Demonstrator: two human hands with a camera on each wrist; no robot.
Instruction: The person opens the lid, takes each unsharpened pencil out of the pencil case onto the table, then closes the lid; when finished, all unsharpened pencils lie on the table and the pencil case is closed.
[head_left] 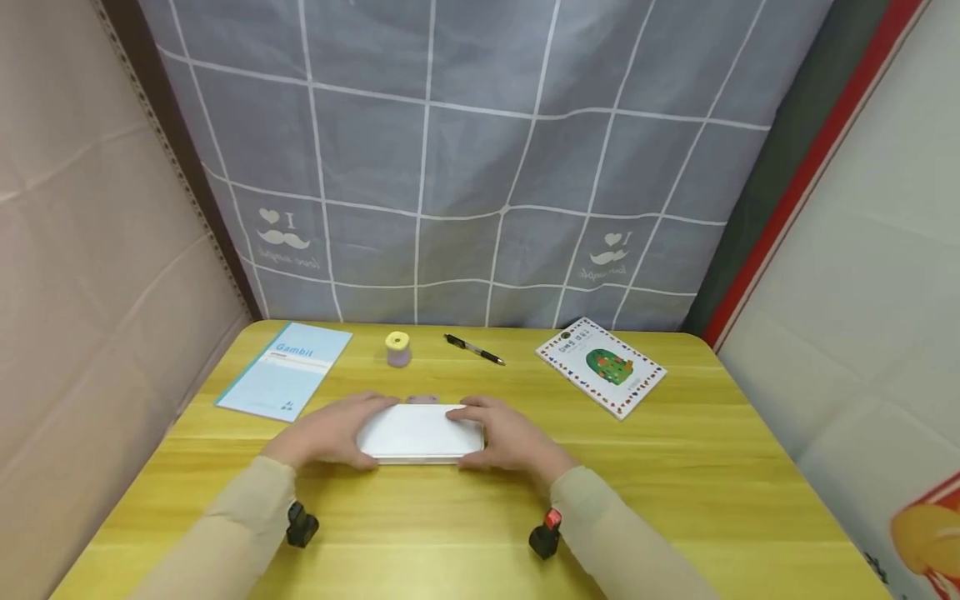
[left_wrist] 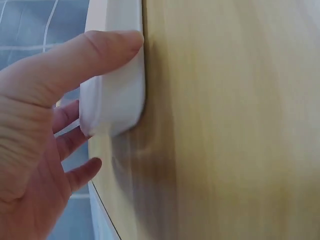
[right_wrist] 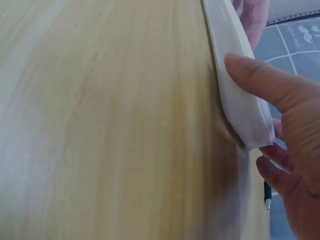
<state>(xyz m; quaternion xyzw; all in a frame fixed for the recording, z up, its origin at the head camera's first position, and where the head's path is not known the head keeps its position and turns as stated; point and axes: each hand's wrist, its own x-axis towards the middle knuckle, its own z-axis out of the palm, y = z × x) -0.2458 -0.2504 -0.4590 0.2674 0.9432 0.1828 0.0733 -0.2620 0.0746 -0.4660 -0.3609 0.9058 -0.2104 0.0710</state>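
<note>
A flat white box [head_left: 420,429] with rounded corners lies on the table in front of me. My left hand [head_left: 337,429] grips its left end. In the left wrist view that thumb lies along the near side wall of the white box [left_wrist: 120,95], and the fingers reach round the far side. At the other end my right hand [head_left: 510,437] holds the box, thumb on the near wall and one finger over the top. The right wrist view shows the same thumb pressed to the box's side [right_wrist: 237,100]. A small pinkish-grey piece [head_left: 422,399] shows just behind the box, mostly hidden.
Towards the back left lies a light blue booklet [head_left: 288,371]. Beside it stands a small yellow-topped, purple-based cylinder [head_left: 398,349]. A black pen [head_left: 474,349] is at the back middle, and a white picture book [head_left: 602,367] lies at the back right. A grey checked curtain [head_left: 465,167] hangs behind the wooden table [head_left: 420,542].
</note>
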